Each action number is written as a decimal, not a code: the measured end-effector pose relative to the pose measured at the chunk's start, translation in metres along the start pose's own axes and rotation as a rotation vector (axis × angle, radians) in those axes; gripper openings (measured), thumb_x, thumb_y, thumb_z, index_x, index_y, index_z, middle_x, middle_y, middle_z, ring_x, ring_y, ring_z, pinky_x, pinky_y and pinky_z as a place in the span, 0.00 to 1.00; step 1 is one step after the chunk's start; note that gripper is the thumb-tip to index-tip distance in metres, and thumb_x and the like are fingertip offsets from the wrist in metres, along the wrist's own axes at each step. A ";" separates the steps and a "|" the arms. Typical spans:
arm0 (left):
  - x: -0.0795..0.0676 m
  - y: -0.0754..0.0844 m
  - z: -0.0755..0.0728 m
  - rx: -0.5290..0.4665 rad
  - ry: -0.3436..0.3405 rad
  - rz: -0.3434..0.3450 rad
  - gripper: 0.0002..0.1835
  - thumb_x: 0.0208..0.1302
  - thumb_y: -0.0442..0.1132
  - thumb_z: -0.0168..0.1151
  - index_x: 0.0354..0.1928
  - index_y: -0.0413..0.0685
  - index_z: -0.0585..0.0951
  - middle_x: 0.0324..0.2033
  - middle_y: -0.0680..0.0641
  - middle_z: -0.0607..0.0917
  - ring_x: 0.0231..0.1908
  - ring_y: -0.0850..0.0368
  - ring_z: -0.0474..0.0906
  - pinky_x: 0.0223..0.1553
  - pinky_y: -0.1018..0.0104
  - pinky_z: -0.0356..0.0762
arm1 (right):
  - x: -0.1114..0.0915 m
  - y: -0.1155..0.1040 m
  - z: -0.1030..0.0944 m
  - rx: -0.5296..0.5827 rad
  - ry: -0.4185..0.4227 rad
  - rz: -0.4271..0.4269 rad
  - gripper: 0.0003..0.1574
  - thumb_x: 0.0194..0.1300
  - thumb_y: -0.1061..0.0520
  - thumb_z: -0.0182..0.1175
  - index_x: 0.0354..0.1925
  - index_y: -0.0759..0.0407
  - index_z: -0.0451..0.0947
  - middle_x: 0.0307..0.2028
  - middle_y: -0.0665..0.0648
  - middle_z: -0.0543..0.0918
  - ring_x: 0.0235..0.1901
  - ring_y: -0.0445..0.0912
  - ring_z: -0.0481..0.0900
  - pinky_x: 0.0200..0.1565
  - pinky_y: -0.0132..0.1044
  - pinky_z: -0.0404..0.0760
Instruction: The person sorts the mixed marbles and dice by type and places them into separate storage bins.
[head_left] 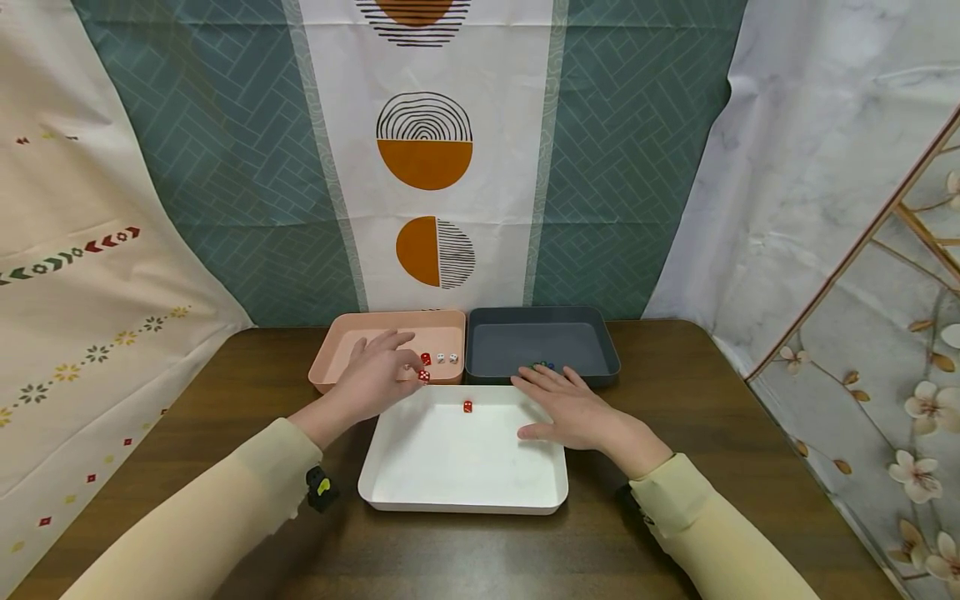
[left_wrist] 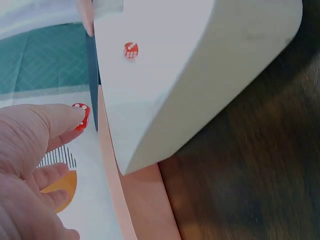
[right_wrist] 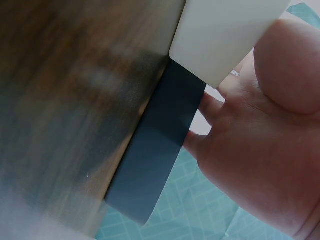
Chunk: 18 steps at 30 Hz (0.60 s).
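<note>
My left hand (head_left: pixel 373 382) pinches a red die (head_left: pixel 424 377) between thumb and index finger, close over the front wall of the pink tray (head_left: pixel 375 327). The white pips on this die (left_wrist: pixel 81 116) show in the left wrist view. Over the back right corner of the white tray (head_left: pixel 465 471), my right hand (head_left: pixel 576 413) is spread, its fingers reaching across the front rim of the dark blue tray (head_left: pixel 540 329). Another red die (head_left: pixel 468 407) lies in the white tray, near its back wall.
Inside the pink tray lie a red die (head_left: pixel 426 359) and white dice (head_left: pixel 441 357). Small green and blue pieces (head_left: pixel 543 365) show in the dark blue tray, partly behind the right fingers. The wooden table (head_left: pixel 660 500) meets a hanging patterned cloth (head_left: pixel 630 167) at the back.
</note>
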<state>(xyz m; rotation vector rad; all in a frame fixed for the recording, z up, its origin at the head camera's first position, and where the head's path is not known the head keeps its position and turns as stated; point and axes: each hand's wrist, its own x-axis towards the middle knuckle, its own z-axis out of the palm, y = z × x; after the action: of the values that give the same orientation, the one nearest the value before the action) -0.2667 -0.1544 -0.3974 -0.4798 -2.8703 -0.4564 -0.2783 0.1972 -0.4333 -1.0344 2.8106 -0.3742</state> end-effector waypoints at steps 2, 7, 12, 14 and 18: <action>0.000 -0.003 -0.001 0.013 0.012 0.002 0.06 0.69 0.36 0.77 0.46 0.51 0.94 0.77 0.34 0.74 0.81 0.30 0.60 0.76 0.18 0.47 | 0.000 0.001 0.001 0.005 0.006 -0.006 0.59 0.76 0.30 0.66 0.89 0.51 0.55 0.88 0.58 0.54 0.87 0.60 0.46 0.82 0.68 0.39; 0.001 -0.013 -0.006 0.028 0.031 0.004 0.05 0.69 0.37 0.76 0.45 0.51 0.94 0.77 0.33 0.74 0.79 0.30 0.64 0.75 0.18 0.49 | -0.001 0.000 -0.001 0.014 0.006 -0.018 0.59 0.76 0.29 0.66 0.89 0.52 0.55 0.88 0.59 0.54 0.87 0.61 0.47 0.82 0.69 0.39; 0.003 -0.021 -0.009 0.039 0.036 -0.004 0.06 0.70 0.37 0.75 0.46 0.49 0.93 0.77 0.30 0.73 0.77 0.27 0.66 0.74 0.16 0.49 | -0.001 -0.004 -0.004 0.000 -0.005 -0.007 0.58 0.77 0.33 0.67 0.89 0.53 0.55 0.88 0.59 0.54 0.87 0.61 0.47 0.82 0.69 0.39; 0.004 -0.025 -0.010 0.043 0.036 -0.006 0.07 0.70 0.37 0.74 0.47 0.48 0.93 0.77 0.30 0.73 0.76 0.26 0.66 0.74 0.16 0.49 | -0.001 -0.005 -0.005 -0.006 -0.011 0.005 0.58 0.77 0.34 0.68 0.89 0.53 0.55 0.88 0.59 0.54 0.87 0.60 0.47 0.83 0.68 0.39; 0.005 -0.031 -0.013 0.033 0.035 -0.023 0.07 0.70 0.37 0.73 0.47 0.48 0.93 0.76 0.30 0.74 0.76 0.27 0.66 0.76 0.19 0.49 | -0.001 -0.006 -0.005 -0.013 -0.017 0.017 0.57 0.77 0.34 0.67 0.89 0.52 0.55 0.88 0.58 0.54 0.87 0.59 0.47 0.83 0.67 0.39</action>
<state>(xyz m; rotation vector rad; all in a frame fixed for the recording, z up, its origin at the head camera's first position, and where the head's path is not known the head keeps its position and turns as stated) -0.2803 -0.1851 -0.3928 -0.4289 -2.8475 -0.4167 -0.2751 0.1944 -0.4270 -1.0106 2.8080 -0.3442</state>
